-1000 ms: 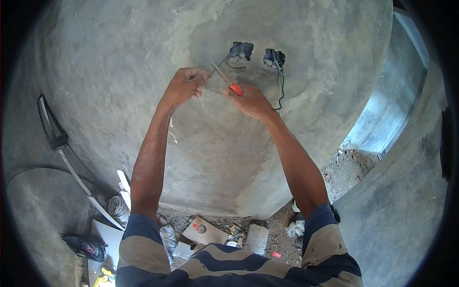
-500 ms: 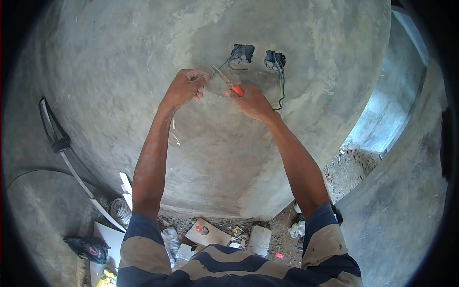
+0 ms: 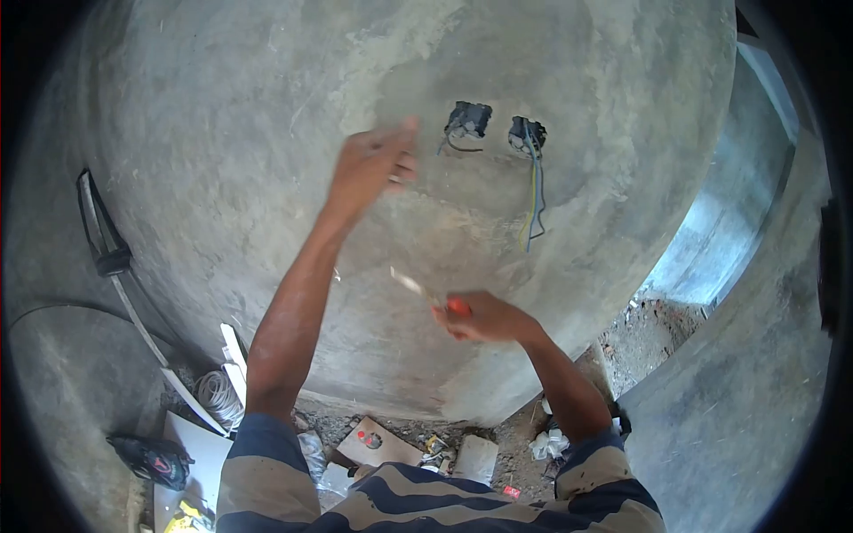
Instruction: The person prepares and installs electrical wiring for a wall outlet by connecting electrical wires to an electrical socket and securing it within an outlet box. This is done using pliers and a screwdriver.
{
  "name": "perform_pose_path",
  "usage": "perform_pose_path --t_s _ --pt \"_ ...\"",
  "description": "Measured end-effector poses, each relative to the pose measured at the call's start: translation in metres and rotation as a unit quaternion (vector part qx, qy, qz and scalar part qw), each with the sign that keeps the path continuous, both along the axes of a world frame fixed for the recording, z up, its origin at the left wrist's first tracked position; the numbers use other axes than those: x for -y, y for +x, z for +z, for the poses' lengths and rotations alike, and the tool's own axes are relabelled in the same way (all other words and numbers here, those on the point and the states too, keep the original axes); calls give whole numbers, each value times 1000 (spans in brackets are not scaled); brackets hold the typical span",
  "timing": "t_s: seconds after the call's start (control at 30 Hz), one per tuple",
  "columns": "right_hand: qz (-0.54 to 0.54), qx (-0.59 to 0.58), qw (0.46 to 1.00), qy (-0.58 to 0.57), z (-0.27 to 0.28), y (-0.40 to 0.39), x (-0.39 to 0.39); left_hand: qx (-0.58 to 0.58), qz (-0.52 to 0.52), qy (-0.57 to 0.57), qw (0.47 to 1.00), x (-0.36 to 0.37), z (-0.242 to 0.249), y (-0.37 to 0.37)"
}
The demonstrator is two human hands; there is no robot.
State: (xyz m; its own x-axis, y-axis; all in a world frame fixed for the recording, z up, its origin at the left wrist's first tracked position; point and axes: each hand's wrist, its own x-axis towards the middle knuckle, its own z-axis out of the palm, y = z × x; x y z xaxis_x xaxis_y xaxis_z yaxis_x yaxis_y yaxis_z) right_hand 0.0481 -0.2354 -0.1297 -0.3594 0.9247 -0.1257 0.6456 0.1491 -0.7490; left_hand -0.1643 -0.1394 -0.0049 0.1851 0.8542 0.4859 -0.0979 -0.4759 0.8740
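My left hand (image 3: pixel 369 169) is raised beside the wall, a little left of the first wall box (image 3: pixel 469 118). Its index finger stretches out, slightly blurred, the others are loosely bent, and nothing shows in it. Short grey and dark wires (image 3: pixel 462 148) stick out of that box, apart from the fingers. Lower down, my right hand (image 3: pixel 489 317) is closed around a red-handled tool (image 3: pixel 458 306) with a long, pointed metal end, blurred and angled up to the left. Longer blue, yellow-green and dark wires (image 3: pixel 535 200) hang from the second wall box (image 3: pixel 528 133).
A bare cement wall (image 3: pixel 267 133) faces me. On the floor lie a board (image 3: pixel 378 441) with a hole, coiled cable (image 3: pixel 218 397), white strips (image 3: pixel 233 355) and a black bag (image 3: pixel 153 460). A long pole-like strip (image 3: pixel 124 298) leans at the left; an opening (image 3: pixel 711 213) is at the right.
My right hand has dropped away from the left box's wires with the red-handled tool. My left hand has let go of the wire and its index finger has stretched out.
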Motion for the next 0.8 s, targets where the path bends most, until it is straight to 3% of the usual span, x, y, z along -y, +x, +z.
perform_pose_path --t_s 0.13,0.2,0.27,0.3,0.37,0.5,0.57,0.67,0.8 --pt "119 128 984 28 14 19 46 -34 -63 -56 996 7 3 39" --pt "106 103 988 46 16 42 54 -20 -88 -58 994 -2 -9 48" --pt "84 77 991 67 25 52 62 112 -122 -42 985 -15 -21 53" --pt "33 12 997 70 39 52 68 108 -127 -42 985 -17 -22 49" --pt "-40 -130 988 76 43 57 61 74 -84 -26 993 -24 -27 29" --pt "-51 -104 986 122 67 32 30 1 -45 2 999 -36 -14 1" --pt "-61 -90 986 125 70 17 9 -117 -24 56 991 -40 -5 -8" --pt "-85 -93 984 123 73 -1 -22 -179 -33 81 980 -44 2 -15" --pt "-144 -74 977 135 83 -12 -49 -190 -21 74 979 -41 5 -14"
